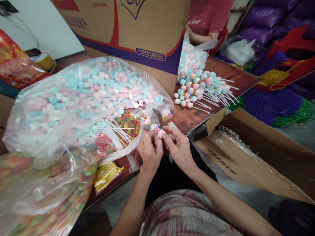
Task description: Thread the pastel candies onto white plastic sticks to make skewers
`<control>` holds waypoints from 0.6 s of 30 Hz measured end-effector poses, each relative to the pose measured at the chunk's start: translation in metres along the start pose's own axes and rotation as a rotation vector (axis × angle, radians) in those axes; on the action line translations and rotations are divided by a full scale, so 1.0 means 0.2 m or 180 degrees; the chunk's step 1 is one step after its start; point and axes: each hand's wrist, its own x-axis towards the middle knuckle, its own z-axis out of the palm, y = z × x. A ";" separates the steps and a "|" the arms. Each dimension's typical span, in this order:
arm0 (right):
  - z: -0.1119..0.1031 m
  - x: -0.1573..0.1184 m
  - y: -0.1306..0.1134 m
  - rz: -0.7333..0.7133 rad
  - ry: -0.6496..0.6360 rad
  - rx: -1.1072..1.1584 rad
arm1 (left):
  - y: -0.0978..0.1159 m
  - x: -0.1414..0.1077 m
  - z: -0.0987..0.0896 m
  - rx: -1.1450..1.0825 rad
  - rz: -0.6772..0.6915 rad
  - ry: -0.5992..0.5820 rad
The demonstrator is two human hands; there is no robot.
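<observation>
A candy skewer [154, 126] with pink, blue and white pieces, inside what looks like a clear wrapper, points away from me over the table edge. My left hand [150, 149] is closed at its near end, fingertips pressed together. My right hand [177, 146] pinches the same end from the right, thumb on the pink piece. Just beyond lies an open plastic bag [98, 88] of pastel candies. White sticks [118, 134] rest on colourful ring candies [129, 121] left of my hands. Golden twist ties [107, 175] lie near the table's front edge.
A large cardboard box [147, 36] stands behind the bag. Finished-looking skewers [197, 87] are piled on the table [189, 119] at the right. An open carton [231, 164] sits lower right. A bag of ring candies [44, 196] fills the lower left. Another person [209, 23] sits across.
</observation>
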 end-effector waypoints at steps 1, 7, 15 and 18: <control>0.00 0.00 0.00 -0.0018 0.0017 -0.0042 | 0.00 0.00 0.00 -0.0047 0.0056 -0.0005; -0.02 -0.02 0.00 -0.0381 0.0005 -0.0594 | -0.02 -0.01 -0.03 -0.0428 0.0386 -0.0264; 0.01 -0.01 0.01 -0.1401 0.0238 -0.1369 | -0.02 -0.04 0.00 -0.1251 -0.0722 -0.0393; 0.00 0.00 0.03 -0.1747 0.0288 -0.1554 | 0.00 -0.03 -0.01 -0.1942 -0.1453 -0.0391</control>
